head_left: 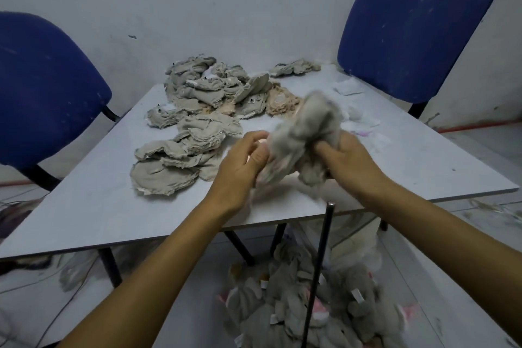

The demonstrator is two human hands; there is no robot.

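A grey fuzzy plush piece (306, 133), blurred by motion, is held above the near part of the pale table (93, 206). My left hand (243, 169) pinches its lower left side, where a pinkish lining shows. My right hand (347, 158) grips its right side with curled fingers. Several flat grey fabric pieces (175, 161) lie stacked on the table to the left of my hands. A bigger heap of grey pieces (209, 87) sits further back, with a beige piece (282, 100) beside it.
Two blue chairs (42, 99) (418, 25) stand at the table's left and far right corners. A thin black rod (320, 268) rises from the floor by the table's near edge. A pile of grey plush items (305, 308) fills a bag on the floor below.
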